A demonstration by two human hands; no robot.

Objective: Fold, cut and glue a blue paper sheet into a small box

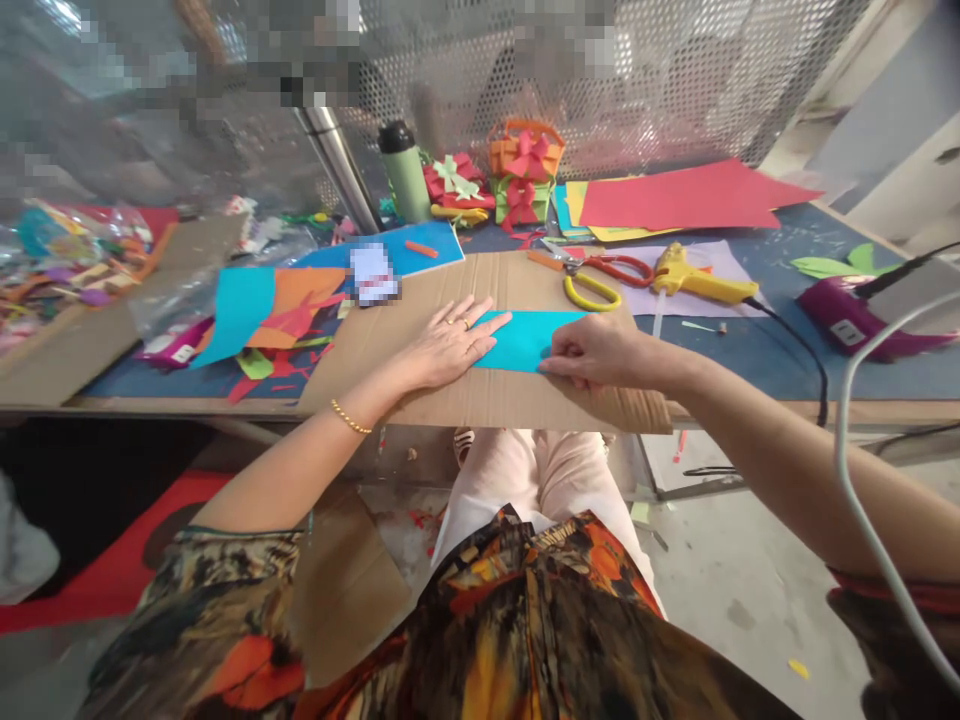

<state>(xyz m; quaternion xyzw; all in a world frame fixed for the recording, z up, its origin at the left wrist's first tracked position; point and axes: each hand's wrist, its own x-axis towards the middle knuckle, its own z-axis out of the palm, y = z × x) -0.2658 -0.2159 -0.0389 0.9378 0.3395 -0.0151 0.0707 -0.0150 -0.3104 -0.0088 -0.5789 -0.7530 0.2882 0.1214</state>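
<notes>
A bright blue strip of paper (521, 343) lies flat on a piece of brown cardboard (367, 350) at the table's front. My left hand (450, 345) rests flat with fingers spread over the strip's left end and the cardboard beside it. Curled closed, my right hand (592, 350) is at the strip's right end, thumb and fingertips at its near edge. Part of the strip is hidden under that hand. Just beyond it are yellow-handled pliers (592, 290) and red-handled scissors (619, 268).
A yellow glue gun (701, 277) with a black cord sits on lilac paper at the right. Red sheets (675, 197) lie behind it. A green bottle (405, 172) and paper baskets (523, 180) stand at the back. Paper scraps (292, 320) and a purple tool (847, 315) flank the cardboard.
</notes>
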